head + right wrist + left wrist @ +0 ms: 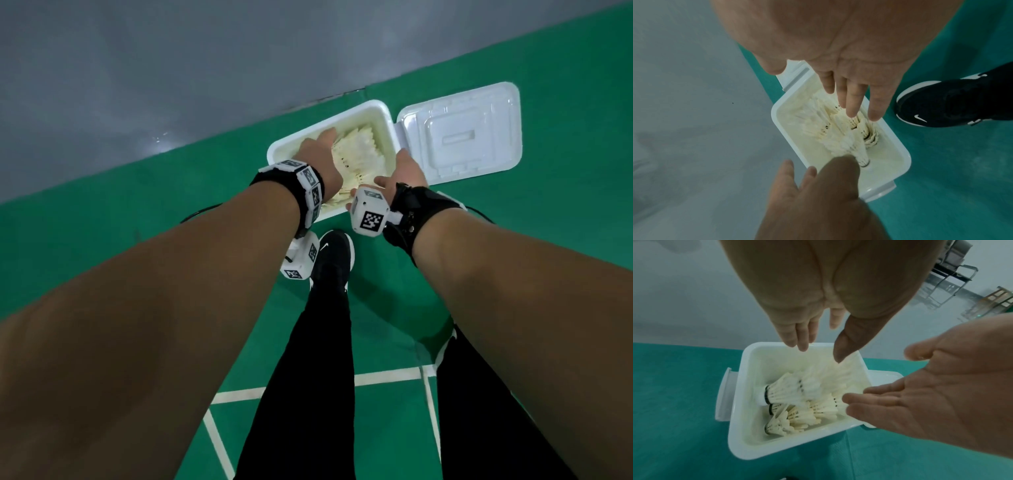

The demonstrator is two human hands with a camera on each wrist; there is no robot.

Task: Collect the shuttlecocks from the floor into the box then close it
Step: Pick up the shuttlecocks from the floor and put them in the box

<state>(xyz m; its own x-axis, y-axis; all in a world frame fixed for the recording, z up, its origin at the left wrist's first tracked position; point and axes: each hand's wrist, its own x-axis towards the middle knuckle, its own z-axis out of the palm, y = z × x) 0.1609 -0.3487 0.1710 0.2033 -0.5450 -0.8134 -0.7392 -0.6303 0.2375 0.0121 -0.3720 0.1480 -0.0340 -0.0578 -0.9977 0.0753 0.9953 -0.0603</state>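
White feathered shuttlecocks [797,395] sit piled in the white plastic box [740,443], right under both spread, empty hands: left hand [317,161], right hand [406,173]. One looks mid-drop, blurry though. Flatten the pile below the rim, then swing over the hinged white lid [479,133].

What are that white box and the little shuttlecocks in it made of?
The box looks like glossy, slightly translucent white plastic, with smooth rounded moulded rims. The shuttlecocks look like matte white feathers, separate vanes fanning out from a rounded white base; real or synthetic, I cannot tell.
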